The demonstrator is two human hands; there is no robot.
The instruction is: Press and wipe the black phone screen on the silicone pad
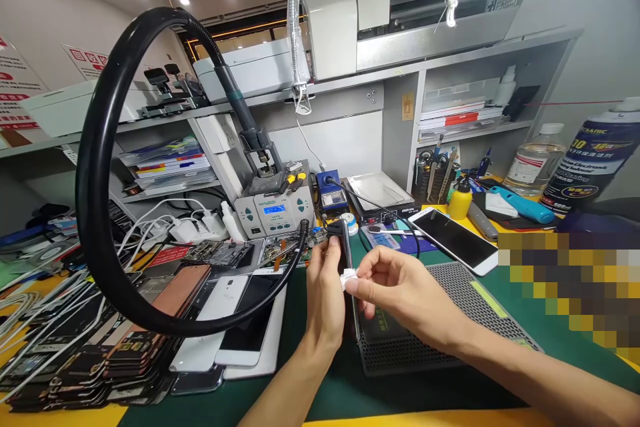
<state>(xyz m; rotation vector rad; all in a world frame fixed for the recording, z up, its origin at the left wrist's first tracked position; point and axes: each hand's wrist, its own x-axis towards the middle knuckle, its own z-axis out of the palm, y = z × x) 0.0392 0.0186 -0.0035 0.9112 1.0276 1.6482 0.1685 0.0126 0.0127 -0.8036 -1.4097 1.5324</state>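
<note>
My left hand [324,287] is closed around a phone [349,245] held on edge, so only its narrow side shows and its faces are mostly hidden. Between the thumb and fingers of my right hand [395,283] is pinched a small crumpled white wipe [349,275]. The wipe touches the phone's edge or the face turned to the right; which one I cannot tell. Below both hands lies a dark perforated mat [440,287] on the green work mat [300,393].
Stacked phone parts [145,340] and white phones [235,300] lie left. A black looped hose [93,213] arches from the soldering station [275,210]. Right are a white-framed phone [455,240], a yellow bottle [459,200], a clear bottle [535,163] and a spray can [590,153].
</note>
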